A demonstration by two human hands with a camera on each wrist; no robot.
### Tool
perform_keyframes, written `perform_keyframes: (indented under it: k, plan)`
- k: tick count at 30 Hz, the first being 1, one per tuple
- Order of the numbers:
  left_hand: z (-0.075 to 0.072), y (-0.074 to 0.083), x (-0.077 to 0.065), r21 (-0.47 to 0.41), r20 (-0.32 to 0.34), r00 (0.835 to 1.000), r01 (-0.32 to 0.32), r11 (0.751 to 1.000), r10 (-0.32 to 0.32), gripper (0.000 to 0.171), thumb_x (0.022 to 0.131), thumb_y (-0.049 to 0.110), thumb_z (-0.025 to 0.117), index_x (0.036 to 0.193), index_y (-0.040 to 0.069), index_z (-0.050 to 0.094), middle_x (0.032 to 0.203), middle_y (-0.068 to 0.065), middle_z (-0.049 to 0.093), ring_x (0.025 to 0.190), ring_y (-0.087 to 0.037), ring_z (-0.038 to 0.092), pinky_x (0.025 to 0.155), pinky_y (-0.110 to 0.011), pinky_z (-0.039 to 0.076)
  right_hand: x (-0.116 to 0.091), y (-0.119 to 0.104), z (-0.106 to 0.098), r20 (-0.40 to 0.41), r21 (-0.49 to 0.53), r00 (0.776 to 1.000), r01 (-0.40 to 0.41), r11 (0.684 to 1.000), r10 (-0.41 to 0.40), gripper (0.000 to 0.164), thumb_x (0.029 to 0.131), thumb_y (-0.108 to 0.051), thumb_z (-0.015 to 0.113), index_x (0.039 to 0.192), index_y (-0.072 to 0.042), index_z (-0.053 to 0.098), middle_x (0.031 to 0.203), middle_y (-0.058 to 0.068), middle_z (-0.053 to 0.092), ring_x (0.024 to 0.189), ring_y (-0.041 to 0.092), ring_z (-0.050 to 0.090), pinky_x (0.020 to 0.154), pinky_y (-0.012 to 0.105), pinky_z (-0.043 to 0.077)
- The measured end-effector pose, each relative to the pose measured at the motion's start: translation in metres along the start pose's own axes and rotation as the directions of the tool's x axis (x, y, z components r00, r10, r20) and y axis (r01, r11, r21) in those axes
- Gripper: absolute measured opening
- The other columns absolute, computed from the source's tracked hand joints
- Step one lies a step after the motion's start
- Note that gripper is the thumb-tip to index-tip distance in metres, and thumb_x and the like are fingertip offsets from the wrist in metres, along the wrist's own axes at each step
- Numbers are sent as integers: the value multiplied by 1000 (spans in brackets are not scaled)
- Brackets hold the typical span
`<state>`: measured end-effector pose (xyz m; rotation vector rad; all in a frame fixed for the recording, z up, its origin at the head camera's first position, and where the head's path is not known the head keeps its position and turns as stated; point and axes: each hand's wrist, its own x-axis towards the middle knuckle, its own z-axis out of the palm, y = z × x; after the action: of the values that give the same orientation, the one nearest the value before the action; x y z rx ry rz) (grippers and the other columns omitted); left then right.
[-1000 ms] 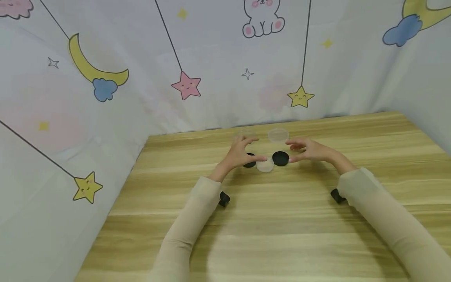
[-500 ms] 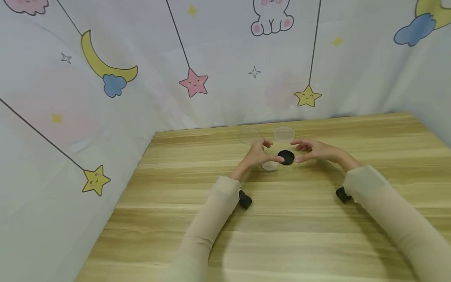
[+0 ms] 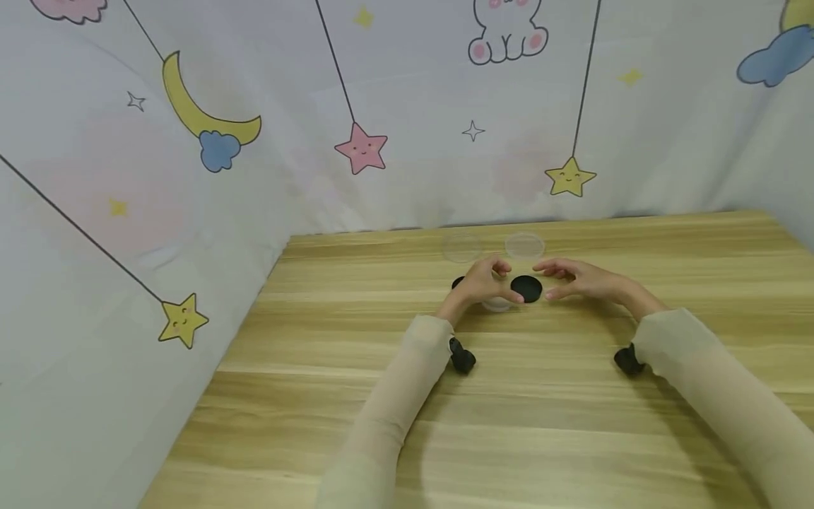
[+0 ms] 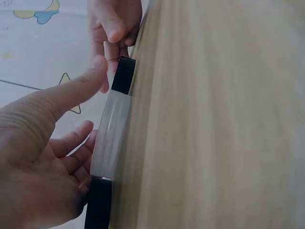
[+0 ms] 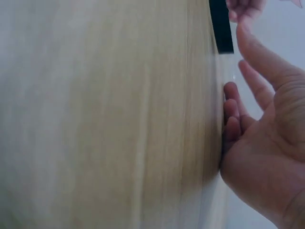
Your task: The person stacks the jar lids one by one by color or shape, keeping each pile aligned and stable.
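A row of low round containers stands on the wooden table: a black one [image 3: 457,282] at left, a translucent white one [image 3: 496,304] in the middle, another black one [image 3: 526,288] at right. My left hand [image 3: 485,281] is over the row with its thumb and fingers spread apart, covering much of the left black and white ones; its thumb tip overlaps the right black container in the head view. Just right of that container, my right hand [image 3: 588,281] is curved with nothing in it. The left wrist view shows the white container's side [image 4: 110,133] between both black ones.
Two clear round discs lie behind the row, a faint one [image 3: 462,248] at left and a paler one [image 3: 525,245] at right. A curtain [image 3: 413,85] printed with stars and moons hangs along the table's back edge. Small black devices [image 3: 462,357] sit at both wrists.
My left hand has moved right along the row, toward the right black container. My right hand keeps its place beside that container. The head view has shifted left slightly.
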<state>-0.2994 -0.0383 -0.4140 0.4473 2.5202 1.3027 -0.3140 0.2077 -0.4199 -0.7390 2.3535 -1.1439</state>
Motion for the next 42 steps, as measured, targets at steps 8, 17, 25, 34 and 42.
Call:
perform_keyframes:
  k: [8,17,25,34,42]
  plan:
    - [-4,-4,-3,-1,-5,1000,21,1000,-21,54,76,18,85,123,5,63,126,-10,64,113,-24,59,95,-31,50,10,-6,7,-15,-9,998,63,998,-63,59,90,-15,70,140,3,46,146,26,44,133,45,40,109,60,31]
    - [1,-5,-3,53,24,1000,-6,999,5,47,81,21,81,122,7,65,124,-10,65,108,-20,60,90,-25,49,5,-6,13,-57,30,998,-5,1000,7,58,88,-17,72,139,-3,49,141,26,42,130,41,39,108,59,30]
    - [2,0,-3,82,14,1000,-19,996,18,47,81,24,80,122,7,64,125,-9,64,113,-23,59,95,-30,48,2,-10,12,-85,41,995,-44,998,48,56,89,-19,72,138,-2,51,137,26,41,128,39,37,107,58,30]
    - [4,1,-1,89,14,1000,-14,996,12,45,81,25,80,121,9,65,123,-7,65,110,-21,60,92,-27,48,-1,-10,12,-96,50,994,-40,998,44,56,90,-18,70,138,0,50,139,28,41,130,42,39,108,60,30]
    - [5,6,1,14,8,1000,-10,1000,9,43,82,22,79,120,8,64,125,-9,63,109,-23,60,86,-27,51,-5,-13,6,-87,29,994,-69,997,72,58,92,-23,68,142,-3,47,140,29,50,126,42,48,103,55,39]
